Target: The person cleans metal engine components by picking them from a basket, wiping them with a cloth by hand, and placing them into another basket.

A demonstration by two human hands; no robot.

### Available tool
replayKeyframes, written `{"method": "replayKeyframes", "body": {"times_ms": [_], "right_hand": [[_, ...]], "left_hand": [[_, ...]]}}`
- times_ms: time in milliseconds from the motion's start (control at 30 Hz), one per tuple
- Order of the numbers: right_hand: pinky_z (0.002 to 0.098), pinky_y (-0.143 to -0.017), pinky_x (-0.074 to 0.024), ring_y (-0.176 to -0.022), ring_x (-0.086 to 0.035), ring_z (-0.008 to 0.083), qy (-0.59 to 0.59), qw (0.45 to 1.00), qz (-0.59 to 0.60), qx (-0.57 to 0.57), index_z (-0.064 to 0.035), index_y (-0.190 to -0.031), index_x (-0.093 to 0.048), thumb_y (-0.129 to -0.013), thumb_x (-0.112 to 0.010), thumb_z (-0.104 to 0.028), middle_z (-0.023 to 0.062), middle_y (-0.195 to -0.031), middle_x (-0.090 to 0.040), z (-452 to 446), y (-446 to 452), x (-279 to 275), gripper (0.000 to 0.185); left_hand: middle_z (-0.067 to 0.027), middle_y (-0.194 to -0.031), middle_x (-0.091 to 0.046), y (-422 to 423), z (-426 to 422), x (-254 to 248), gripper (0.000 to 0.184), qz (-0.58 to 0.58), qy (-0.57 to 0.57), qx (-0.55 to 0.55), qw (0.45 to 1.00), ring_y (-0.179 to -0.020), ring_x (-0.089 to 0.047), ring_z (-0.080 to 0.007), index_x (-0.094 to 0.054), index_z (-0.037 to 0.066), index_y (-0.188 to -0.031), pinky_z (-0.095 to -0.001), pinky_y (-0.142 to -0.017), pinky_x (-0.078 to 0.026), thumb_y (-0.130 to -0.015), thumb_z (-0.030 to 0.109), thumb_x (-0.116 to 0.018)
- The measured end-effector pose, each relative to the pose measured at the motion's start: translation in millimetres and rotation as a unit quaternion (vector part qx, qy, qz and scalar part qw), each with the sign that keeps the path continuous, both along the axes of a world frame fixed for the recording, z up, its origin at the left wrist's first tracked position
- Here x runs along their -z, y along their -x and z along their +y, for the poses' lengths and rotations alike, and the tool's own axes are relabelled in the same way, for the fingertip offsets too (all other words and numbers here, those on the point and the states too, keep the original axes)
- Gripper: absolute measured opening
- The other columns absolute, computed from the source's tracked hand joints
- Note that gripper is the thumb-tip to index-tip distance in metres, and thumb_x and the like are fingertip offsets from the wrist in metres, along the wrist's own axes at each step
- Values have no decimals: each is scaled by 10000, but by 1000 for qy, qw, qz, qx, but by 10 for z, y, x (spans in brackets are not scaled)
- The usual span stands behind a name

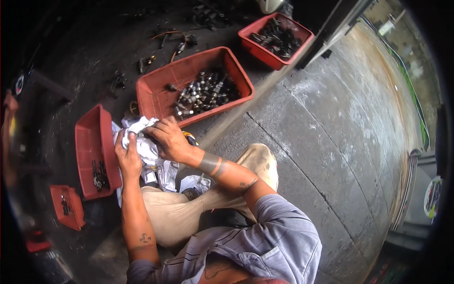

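Both together: left hand (128, 158) and right hand (171, 141) clamped on a crumpled white cloth (141, 127) beside a large, red rectangular plastic basket (153, 90) of metal parts (202, 96); dark floor (106, 59) here, grey grooved concrete (331, 132) at right.

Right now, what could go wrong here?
1. The cloth is bunched between left hand and right hand; anything small inside it could slip out unseen.
2. Right hand is close to the basket; a careless swing might knock it and scatter the metal parts.
3. Loose rags by the lap could hide a dropped part.
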State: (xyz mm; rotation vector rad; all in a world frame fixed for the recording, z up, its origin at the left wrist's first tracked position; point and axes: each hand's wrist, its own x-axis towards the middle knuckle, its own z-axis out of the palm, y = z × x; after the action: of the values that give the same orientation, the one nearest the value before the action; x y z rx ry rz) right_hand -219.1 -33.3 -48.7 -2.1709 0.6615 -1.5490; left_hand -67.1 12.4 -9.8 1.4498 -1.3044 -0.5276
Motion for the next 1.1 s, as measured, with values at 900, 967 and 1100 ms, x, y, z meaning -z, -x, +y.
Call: {"method": "replayKeyframes", "body": {"times_ms": [900,967,1100], "right_hand": [[343,-650,-494,-707,-629,302,-124,973,167,104,8,-850,-643,-842,-652,-276,164,-787,-653,-611,551,-176,284],[380,-660,-504,-749,-638,351,-56,958,243,141,0,-849,-638,-819,-663,-296,177,-813,-655,-875,654,-17,299],[433,-698,-502,-857,-639,349,-170,847,496,88,-44,-903,-648,-777,-657,-278,174,-924,-660,-1141,707,-101,265]], "left_hand": [[-168,-892,-663,-1566,-220,-322,306,-216,-207,-138,944,-821,-631,-267,-619,12,-1079,-382,-741,-472,-870,235,-597],[-210,-981,-645,-2039,-362,-43,296,-210,-242,-195,927,-971,-613,-350,-627,27,-1051,-425,-826,-445,-870,258,-584],[-218,-1145,-593,-2264,-459,239,374,-265,-203,-238,912,-1083,-564,-355,-580,27,-1161,-415,-920,-429,-857,243,-601]]}}
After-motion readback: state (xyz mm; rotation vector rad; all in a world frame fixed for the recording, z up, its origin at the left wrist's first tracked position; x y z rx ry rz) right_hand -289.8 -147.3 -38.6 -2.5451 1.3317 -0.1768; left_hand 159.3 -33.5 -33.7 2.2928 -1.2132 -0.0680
